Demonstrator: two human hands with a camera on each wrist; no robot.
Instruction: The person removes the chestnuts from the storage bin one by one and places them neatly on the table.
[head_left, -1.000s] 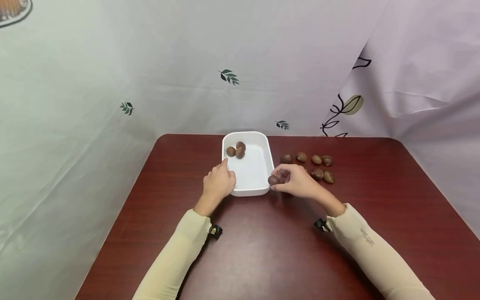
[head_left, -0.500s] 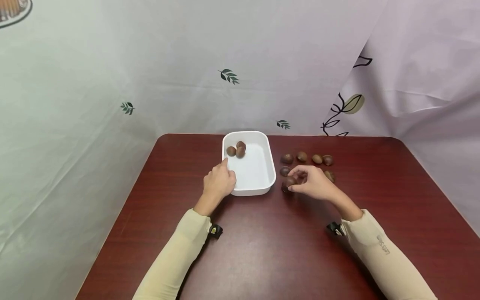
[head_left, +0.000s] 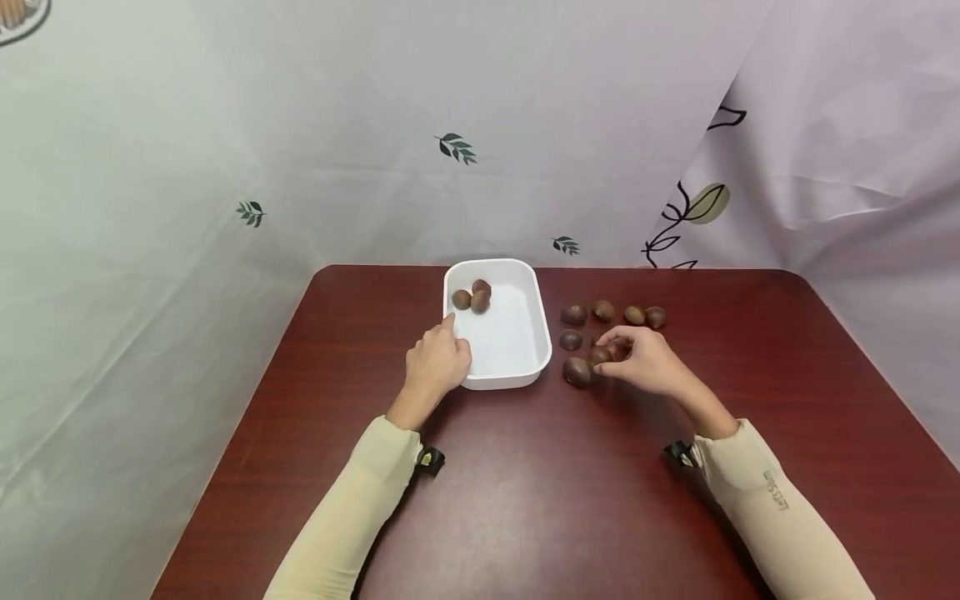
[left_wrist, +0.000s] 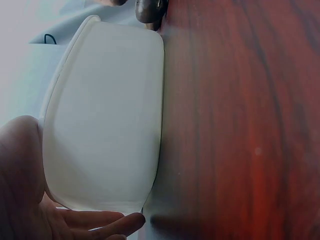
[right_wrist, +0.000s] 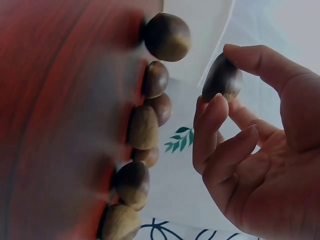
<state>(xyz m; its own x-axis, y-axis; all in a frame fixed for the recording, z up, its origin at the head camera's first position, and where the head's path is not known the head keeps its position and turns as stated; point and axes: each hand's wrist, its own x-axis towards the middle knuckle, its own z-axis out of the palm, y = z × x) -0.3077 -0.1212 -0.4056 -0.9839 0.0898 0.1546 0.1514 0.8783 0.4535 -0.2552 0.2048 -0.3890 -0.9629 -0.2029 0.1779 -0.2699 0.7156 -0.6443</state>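
A white rectangular tray [head_left: 501, 342] sits on the table with three brown chestnuts [head_left: 478, 298] near its far left corner. My left hand [head_left: 435, 362] holds the tray's near left side; in the left wrist view the thumb [left_wrist: 20, 145] lies along the near wall and the fingers [left_wrist: 100, 227] along the left side. To the right of the tray, my right hand [head_left: 645, 358] pinches one chestnut [right_wrist: 222, 80] between thumb and fingertips, raised off the table in the right wrist view. Just left of it lies a large dark chestnut [head_left: 577, 372].
Several more chestnuts lie right of the tray, including one small dark one [head_left: 571, 340] and a back row [head_left: 603, 311]. My right hand partly covers others in the head view. A patterned white cloth [head_left: 375, 167] hangs behind the reddish-brown table [head_left: 495, 483].
My right hand has moved right, from the tray's near right corner to among the loose chestnuts, with a chestnut in its fingers. The left hand, the tray and its chestnuts stay put.
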